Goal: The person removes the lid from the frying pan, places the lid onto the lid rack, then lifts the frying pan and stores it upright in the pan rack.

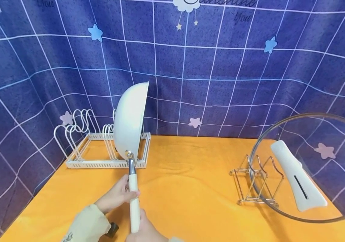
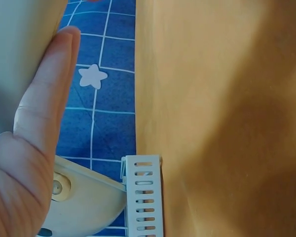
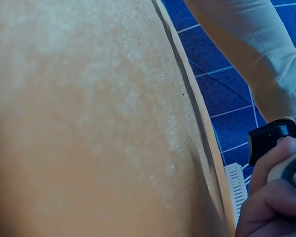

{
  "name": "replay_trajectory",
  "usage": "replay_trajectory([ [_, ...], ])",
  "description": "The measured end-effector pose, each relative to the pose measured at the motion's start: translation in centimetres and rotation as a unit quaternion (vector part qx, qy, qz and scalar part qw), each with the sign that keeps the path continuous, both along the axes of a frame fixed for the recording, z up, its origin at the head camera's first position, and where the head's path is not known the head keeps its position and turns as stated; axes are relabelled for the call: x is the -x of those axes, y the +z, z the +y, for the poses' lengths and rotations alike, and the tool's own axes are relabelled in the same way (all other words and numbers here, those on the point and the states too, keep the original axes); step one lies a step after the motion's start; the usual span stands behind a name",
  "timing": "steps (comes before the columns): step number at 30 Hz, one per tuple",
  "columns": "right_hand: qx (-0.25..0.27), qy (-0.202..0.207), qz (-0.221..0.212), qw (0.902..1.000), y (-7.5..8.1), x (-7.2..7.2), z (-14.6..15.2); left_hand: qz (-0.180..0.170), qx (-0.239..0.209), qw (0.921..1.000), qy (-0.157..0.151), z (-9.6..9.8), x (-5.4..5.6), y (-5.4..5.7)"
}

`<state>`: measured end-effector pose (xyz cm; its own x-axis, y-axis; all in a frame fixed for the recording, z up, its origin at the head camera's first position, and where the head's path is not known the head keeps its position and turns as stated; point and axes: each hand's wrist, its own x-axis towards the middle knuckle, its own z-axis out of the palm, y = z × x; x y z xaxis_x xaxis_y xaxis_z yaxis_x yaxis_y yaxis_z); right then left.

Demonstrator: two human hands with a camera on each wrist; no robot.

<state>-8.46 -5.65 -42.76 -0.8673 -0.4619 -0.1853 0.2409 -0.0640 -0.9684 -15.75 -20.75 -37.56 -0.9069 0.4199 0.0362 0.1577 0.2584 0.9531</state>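
A white wok (image 1: 130, 117) stands on its side at the right part of a white wire rack (image 1: 105, 164), its open face turned to the right. Its long handle (image 1: 134, 211) points toward me. My left hand (image 1: 118, 195) holds the middle of that handle from the left, thumb laid across it. In the left wrist view the thumb (image 2: 44, 94) runs along the pale handle, with the wok's rounded side below. My right hand (image 1: 148, 230) grips the handle's end; the right wrist view shows fingers (image 3: 276, 197) curled around the tip.
At the right, a glass lid (image 1: 257, 144) with a white handle (image 1: 299, 178) leans upright in a small metal wire rack (image 1: 258, 198). Both racks stand on an orange-covered table (image 1: 190, 188). A blue gridded curtain (image 1: 172, 67) hangs behind the table.
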Motion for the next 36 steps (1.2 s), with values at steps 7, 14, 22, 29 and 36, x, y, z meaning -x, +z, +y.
replay_trajectory([
  [7,-0.030,0.005,-0.020,0.9993,0.1,0.1,0.0,-0.016,0.010,0.9998,-0.003,0.1,0.0,0.0],
  [14,-0.023,0.005,-0.051,0.9984,0.0,0.1,0.0,-0.046,0.005,0.9989,0.002,0.1,-0.3,0.1],
  [22,-0.025,0.001,-0.044,0.9987,0.1,0.1,0.2,-0.063,0.006,0.9978,0.021,0.3,-0.2,0.3],
  [29,-0.016,0.007,-0.033,0.9993,0.4,0.1,0.6,-0.059,0.016,0.9976,0.032,0.6,0.1,0.3],
  [36,-0.031,0.020,-0.006,0.9993,0.1,0.3,0.9,-0.059,0.035,0.9958,0.061,1.1,0.1,0.1],
])
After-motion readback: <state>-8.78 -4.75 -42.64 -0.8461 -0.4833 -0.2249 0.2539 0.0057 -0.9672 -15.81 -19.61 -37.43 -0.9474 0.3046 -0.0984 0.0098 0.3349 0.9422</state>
